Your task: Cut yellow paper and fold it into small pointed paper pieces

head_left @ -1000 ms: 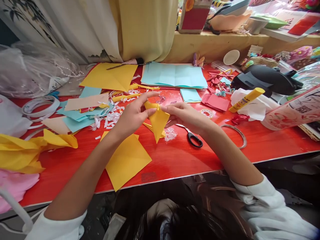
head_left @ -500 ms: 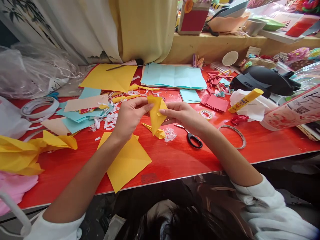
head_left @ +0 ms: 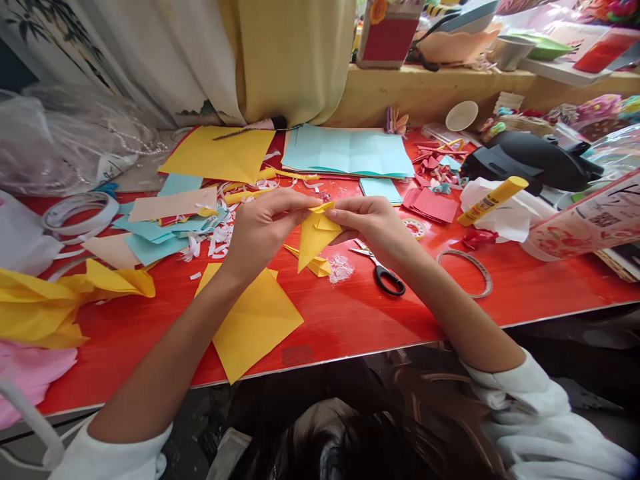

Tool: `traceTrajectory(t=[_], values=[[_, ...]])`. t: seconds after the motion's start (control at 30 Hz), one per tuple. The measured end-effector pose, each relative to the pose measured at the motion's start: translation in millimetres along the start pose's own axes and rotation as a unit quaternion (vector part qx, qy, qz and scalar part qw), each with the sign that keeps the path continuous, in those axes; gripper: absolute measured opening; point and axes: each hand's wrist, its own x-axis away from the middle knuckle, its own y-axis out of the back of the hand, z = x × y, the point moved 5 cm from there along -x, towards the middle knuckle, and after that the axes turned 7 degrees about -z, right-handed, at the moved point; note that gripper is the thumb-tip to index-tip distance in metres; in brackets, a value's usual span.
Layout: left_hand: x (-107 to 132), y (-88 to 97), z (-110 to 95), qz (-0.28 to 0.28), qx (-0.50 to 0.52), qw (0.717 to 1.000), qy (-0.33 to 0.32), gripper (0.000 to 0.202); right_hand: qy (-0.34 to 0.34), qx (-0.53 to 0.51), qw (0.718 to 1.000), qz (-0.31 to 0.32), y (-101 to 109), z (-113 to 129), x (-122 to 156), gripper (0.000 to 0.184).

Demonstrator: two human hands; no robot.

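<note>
One folded yellow paper (head_left: 315, 243), tip downward, over the red tabletop (head_left: 350, 320): I have the left hand (head_left: 265, 228) pinching its upper left, the right hand (head_left: 369, 223) its upper right. Black-handled scissors (head_left: 389, 281), lying near the right hand.

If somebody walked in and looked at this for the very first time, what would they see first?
Probably the bright red table, stretching across the picture. Above its middle, the folded yellow paper stands out in the grip of the left hand and right hand, with a pointed end hanging down. Next, the eye might catch the light-blue sheets lying at the table's far side.
</note>
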Motion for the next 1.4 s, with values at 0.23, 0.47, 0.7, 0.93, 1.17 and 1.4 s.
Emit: traceTrajectory(t=[0.23,0.47,0.7,0.93,1.17,1.4], values=[[0.9,-1.1,6.6,0.043,0.002,0.998,0.054,0.019,0.001,0.013,1.000,0.009,-1.0,4.1,2.0,0.022],[1.0,-3.3,4.9,0.059,0.052,0.991,0.104,0.017,0.035,0.112,0.993,-0.012,-1.8,9.0,3.6,0.019],[-0.3,-9.6,17.7,0.077,0.083,0.985,0.132,0.023,0.150,0.254,0.954,-0.053,-3.4,14.1,6.6,0.024],[1.3,-9.4,25.0,0.136,0.031,0.974,0.177,0.021,0.133,0.321,0.937,-0.036,-4.4,8.7,3.4,0.028],[5.2,-14.3,26.5,0.155,0.004,0.969,0.194,0.024,0.112,0.235,0.965,-0.020,-3.7,5.7,3.0,0.024],[9.6,-17.7,30.2,0.184,0.027,0.959,0.214,0.024,0.092,0.230,0.969,-0.008,-5.0,2.0,2.0,0.026]])
